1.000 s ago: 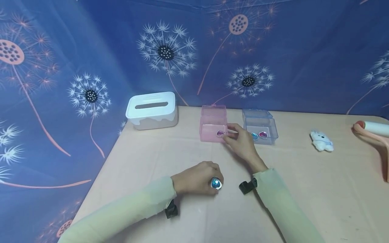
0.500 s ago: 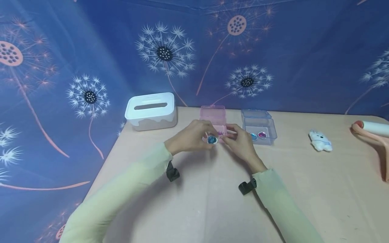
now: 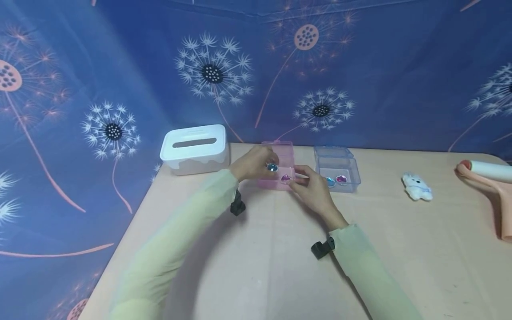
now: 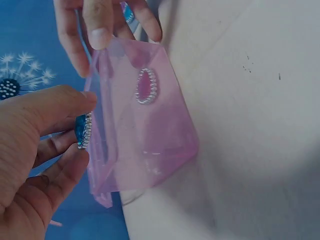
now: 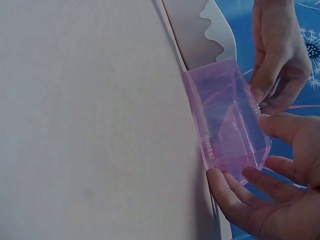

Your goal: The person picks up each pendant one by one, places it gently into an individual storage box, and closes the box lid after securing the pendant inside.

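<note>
My left hand (image 3: 256,162) pinches a blue gem (image 4: 81,131) with a silver beaded border between thumb and fingers. It holds the gem over the open pink see-through box (image 3: 269,184), near the hinge side in the left wrist view. A pink teardrop gem (image 4: 145,86) with the same border lies inside that box, toward its right front in the head view. My right hand (image 3: 315,192) grips the box's right end, thumb at the rim and fingers against the outer wall (image 5: 220,110) in the right wrist view. The pink lid stands raised at the back.
Right of the pink box stands an open blue see-through box (image 3: 354,174), holding a blue gem (image 3: 330,181) and a magenta gem (image 3: 341,179). A white tissue box (image 3: 196,151) is at the left. Farther right are a white bear figure (image 3: 417,186) and a lint roller (image 3: 490,171).
My left hand has carried the blue gem from the table's middle up and forward to over the pink box. My right hand has stayed at the box's right end.
</note>
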Tool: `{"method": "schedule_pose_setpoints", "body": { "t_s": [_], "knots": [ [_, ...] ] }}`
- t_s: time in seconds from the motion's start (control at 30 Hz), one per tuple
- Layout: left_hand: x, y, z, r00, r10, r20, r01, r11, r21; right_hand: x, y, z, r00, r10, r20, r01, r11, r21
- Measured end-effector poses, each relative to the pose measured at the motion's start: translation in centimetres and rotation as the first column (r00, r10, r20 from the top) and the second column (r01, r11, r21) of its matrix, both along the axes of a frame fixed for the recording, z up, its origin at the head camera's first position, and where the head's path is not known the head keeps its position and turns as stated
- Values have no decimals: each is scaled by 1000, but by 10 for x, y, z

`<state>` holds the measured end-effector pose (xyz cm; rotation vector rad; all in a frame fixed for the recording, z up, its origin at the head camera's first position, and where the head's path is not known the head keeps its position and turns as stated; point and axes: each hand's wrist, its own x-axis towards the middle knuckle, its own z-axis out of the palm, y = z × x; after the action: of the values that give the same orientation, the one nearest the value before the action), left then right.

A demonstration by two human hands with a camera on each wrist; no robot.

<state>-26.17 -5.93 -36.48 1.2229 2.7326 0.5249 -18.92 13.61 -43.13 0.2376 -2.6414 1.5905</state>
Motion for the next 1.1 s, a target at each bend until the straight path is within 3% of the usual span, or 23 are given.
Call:
{"method": "schedule_pose_setpoints", "body": {
  "t_s": [0.23, 0.43, 1.1],
  "knots": [
    [-11, 7, -9, 999, 36, 23, -32, 990, -137, 1, -1, 1, 1000, 8, -20, -7, 1000, 2],
    [-12, 12, -11, 996, 70, 52, -55, 969, -241, 1, 0, 0, 1000, 1, -14, -1, 1000, 19],
    [-9, 17, -18, 994, 88, 69, -68, 967, -245, 1, 1, 0, 1000, 0, -11, 0, 1000, 20]
  ]
}}
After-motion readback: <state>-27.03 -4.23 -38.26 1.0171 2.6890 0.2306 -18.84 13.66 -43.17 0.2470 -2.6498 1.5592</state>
